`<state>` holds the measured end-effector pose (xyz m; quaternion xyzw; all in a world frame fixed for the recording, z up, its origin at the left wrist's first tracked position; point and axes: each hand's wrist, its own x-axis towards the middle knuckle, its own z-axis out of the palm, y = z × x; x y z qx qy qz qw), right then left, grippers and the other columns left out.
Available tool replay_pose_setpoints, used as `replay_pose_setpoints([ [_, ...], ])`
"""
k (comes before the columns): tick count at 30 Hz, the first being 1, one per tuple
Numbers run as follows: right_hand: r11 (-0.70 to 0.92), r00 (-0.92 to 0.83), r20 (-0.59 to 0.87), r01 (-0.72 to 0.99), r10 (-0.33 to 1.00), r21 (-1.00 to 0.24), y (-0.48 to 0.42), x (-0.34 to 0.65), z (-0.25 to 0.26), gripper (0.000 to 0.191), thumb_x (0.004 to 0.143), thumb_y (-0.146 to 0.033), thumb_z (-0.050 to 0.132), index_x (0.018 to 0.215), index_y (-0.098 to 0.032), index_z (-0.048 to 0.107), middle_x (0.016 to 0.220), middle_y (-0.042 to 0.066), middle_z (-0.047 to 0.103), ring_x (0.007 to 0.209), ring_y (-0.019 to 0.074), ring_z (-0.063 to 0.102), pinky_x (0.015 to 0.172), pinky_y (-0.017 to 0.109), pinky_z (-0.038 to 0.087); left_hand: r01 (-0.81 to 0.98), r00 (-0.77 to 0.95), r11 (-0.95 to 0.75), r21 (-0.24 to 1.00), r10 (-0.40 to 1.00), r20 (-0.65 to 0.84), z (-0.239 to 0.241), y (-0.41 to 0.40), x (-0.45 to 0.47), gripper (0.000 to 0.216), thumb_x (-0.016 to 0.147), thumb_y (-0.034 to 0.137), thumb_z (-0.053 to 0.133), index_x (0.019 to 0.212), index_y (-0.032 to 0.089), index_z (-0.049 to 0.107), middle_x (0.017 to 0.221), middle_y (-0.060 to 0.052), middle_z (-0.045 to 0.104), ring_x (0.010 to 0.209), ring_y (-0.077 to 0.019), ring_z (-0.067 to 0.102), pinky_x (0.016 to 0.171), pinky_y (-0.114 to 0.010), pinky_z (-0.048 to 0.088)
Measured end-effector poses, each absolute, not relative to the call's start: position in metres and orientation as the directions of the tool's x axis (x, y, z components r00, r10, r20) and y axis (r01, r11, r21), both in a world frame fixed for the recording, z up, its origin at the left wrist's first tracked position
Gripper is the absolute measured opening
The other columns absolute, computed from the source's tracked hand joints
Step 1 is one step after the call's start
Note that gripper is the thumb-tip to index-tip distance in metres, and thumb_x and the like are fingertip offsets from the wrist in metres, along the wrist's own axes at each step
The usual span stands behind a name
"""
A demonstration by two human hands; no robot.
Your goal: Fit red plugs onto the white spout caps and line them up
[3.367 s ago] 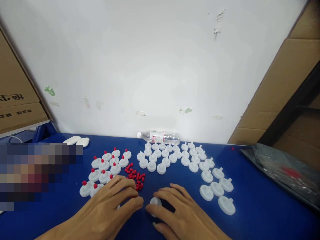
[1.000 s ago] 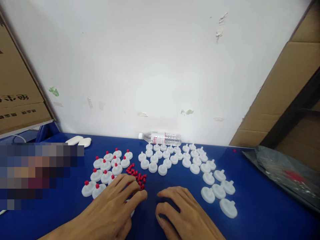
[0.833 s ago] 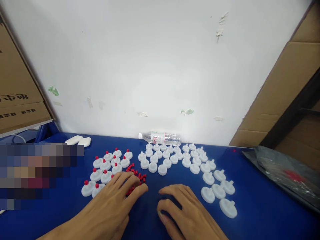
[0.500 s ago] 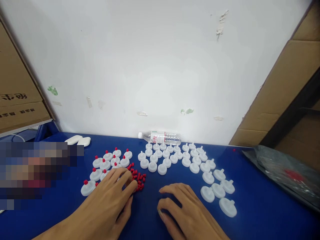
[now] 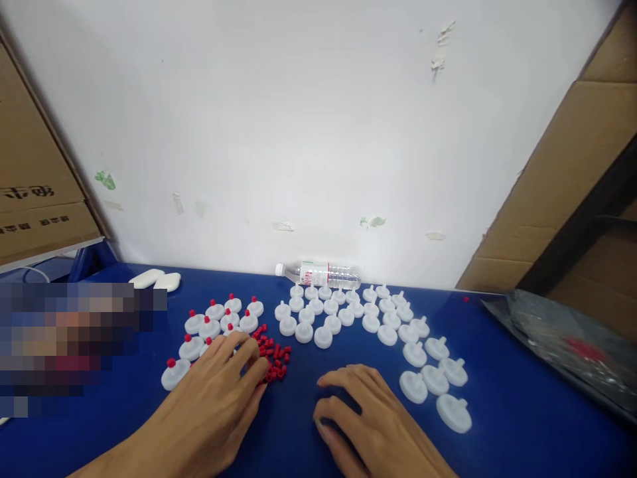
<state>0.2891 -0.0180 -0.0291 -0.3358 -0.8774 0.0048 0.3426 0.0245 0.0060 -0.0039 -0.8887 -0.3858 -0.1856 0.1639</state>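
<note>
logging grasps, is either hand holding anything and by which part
Cannot tell. The left hand lies flat over red-capped discs beside loose red caps; the right hand is cupped palm down, hiding anything under it.

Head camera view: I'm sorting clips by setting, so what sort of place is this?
Probably a small assembly or packing workbench: the blue table carries rows of identical white plastic discs, some fitted with red tips, loose red caps lie by the left hand, and cardboard cartons stand at both sides.
</note>
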Motion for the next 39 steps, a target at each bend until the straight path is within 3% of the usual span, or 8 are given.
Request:
replay_pose_setpoints([
  [12, 0.780, -0.532, 0.618, 0.583, 0.578, -0.228, -0.018, 0.286, -0.031, 0.011, 0.100, -0.016, 0.063, 0.103, -0.024, 0.068, 0.113, 0.005, 0.074, 0.102, 0.0217, 0.073, 0.098, 0.040, 0.057, 0.687, 0.677, -0.711, -0.146, 0.554, 0.485, -0.009, 0.006, 0.025, 0.023, 0.103, 0.009, 0.048, 0.094, 0.020, 0.066, 0.091, -0.004, 0.064, 0.094, -0.0271, 0.051, 0.087, -0.041, 0.038],
  [16, 0.743, -0.550, 0.557, 0.639, 0.623, -0.200, -0.019, 0.286, -0.026, 0.020, 0.105, -0.024, 0.057, 0.122, -0.026, 0.066, 0.135, 0.010, 0.070, 0.127, 0.0256, 0.067, 0.108, 0.048, 0.055, 0.638, 0.681, -0.762, -0.114, 0.488, 0.545, -0.001, 0.001, 0.031, 0.028, 0.109, 0.012, 0.040, 0.097, 0.018, 0.064, 0.093, -0.004, 0.065, 0.094, -0.0247, 0.052, 0.088, -0.038, 0.039],
  [22, 0.616, -0.495, 0.448, 0.767, 0.745, -0.177, -0.013, 0.282, -0.031, 0.045, 0.108, -0.046, 0.053, 0.147, -0.025, 0.058, 0.161, 0.015, 0.048, 0.149, 0.0341, 0.044, 0.115, 0.060, 0.046, 0.600, 0.661, -0.797, -0.070, 0.446, 0.603, 0.003, -0.001, 0.032, 0.029, 0.113, 0.018, 0.039, 0.101, 0.018, 0.065, 0.097, -0.004, 0.067, 0.101, -0.0209, 0.056, 0.094, -0.032, 0.040],
  [26, 0.638, -0.541, 0.425, 0.761, 0.726, -0.121, -0.012, 0.283, -0.031, 0.045, 0.109, -0.047, 0.051, 0.145, -0.021, 0.059, 0.156, 0.016, 0.054, 0.144, 0.0350, 0.051, 0.113, 0.061, 0.047, 0.599, 0.659, -0.798, -0.059, 0.450, 0.603, 0.000, -0.001, 0.030, 0.030, 0.113, 0.019, 0.038, 0.101, 0.018, 0.066, 0.096, -0.004, 0.068, 0.100, -0.0213, 0.057, 0.092, -0.033, 0.043],
  [29, 0.724, -0.582, 0.538, 0.686, 0.610, -0.079, -0.016, 0.286, -0.030, 0.030, 0.109, -0.039, 0.053, 0.130, -0.023, 0.067, 0.134, 0.009, 0.073, 0.128, 0.0287, 0.067, 0.115, 0.056, 0.047, 0.595, 0.652, -0.804, -0.022, 0.466, 0.598, 0.001, 0.000, 0.028, 0.027, 0.112, 0.015, 0.041, 0.103, 0.018, 0.066, 0.097, -0.004, 0.069, 0.099, -0.0213, 0.059, 0.091, -0.033, 0.045],
  [32, 0.754, -0.561, 0.610, 0.651, 0.560, -0.093, -0.021, 0.289, -0.031, 0.017, 0.108, -0.029, 0.054, 0.114, -0.026, 0.070, 0.116, 0.004, 0.077, 0.114, 0.0228, 0.073, 0.115, 0.051, 0.049, 0.565, 0.653, -0.825, -0.014, 0.436, 0.620, 0.003, 0.002, 0.027, 0.024, 0.110, 0.011, 0.045, 0.109, 0.017, 0.067, 0.099, -0.004, 0.071, 0.104, -0.0203, 0.059, 0.094, -0.031, 0.047],
  [34, 0.730, -0.547, 0.601, 0.678, 0.582, -0.090, -0.022, 0.289, -0.032, 0.017, 0.107, -0.032, 0.058, 0.116, -0.028, 0.071, 0.124, 0.008, 0.074, 0.117, 0.0258, 0.072, 0.109, 0.051, 0.054, 0.543, 0.646, -0.840, -0.010, 0.410, 0.644, 0.003, 0.002, 0.026, 0.022, 0.110, 0.010, 0.047, 0.113, 0.017, 0.068, 0.100, -0.003, 0.073, 0.106, -0.0188, 0.060, 0.094, -0.029, 0.047],
  [39, 0.741, -0.630, 0.543, 0.671, 0.556, 0.020, -0.016, 0.284, -0.036, 0.043, 0.103, -0.051, 0.062, 0.139, -0.028, 0.064, 0.141, 0.018, 0.067, 0.127, 0.0353, 0.067, 0.098, 0.054, 0.060, 0.509, 0.613, -0.856, 0.092, 0.435, 0.659, -0.006, -0.001, 0.024, 0.024, 0.111, 0.013, 0.046, 0.115, 0.020, 0.068, 0.110, -0.003, 0.075, 0.113, -0.0170, 0.059, 0.099, -0.026, 0.048],
])
